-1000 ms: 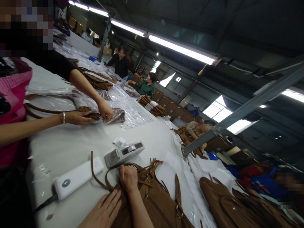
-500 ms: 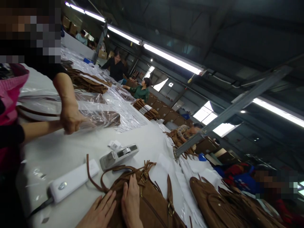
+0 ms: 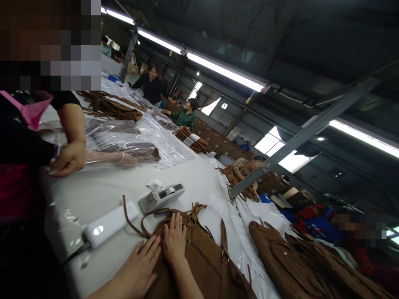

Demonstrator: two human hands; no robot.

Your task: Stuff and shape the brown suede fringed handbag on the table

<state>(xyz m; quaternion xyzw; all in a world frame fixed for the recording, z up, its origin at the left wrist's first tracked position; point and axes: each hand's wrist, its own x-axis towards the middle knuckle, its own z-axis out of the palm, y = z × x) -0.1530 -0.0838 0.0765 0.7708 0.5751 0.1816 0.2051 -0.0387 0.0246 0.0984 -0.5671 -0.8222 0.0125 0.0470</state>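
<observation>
A brown bag [image 3: 202, 257] with straps and metal rings lies on the white table at the bottom centre. Flat on its left edge rests my left hand [image 3: 140, 263], fingers stretched out. Just to the right, my right hand [image 3: 175, 238] lies on the bag's upper part with its fingers extended. Neither hand grips anything. Beyond the bag stands a grey tape dispenser [image 3: 162, 198], with a white power strip [image 3: 109, 226] to its left; a loose strap end crosses near the strip.
At the left, a co-worker's hands [image 3: 70, 160] handle a clear plastic bag [image 3: 124, 151] around a brown item. More brown bags [image 3: 289, 261] lie at the right. Brown bundles [image 3: 191, 140] and several people stand farther back. A metal post [image 3: 299, 141] slants at the right.
My right hand has moved slightly up on the bag, and my left hand has shifted a little right. The co-worker's near hand has moved left, the other now reaching inside the plastic.
</observation>
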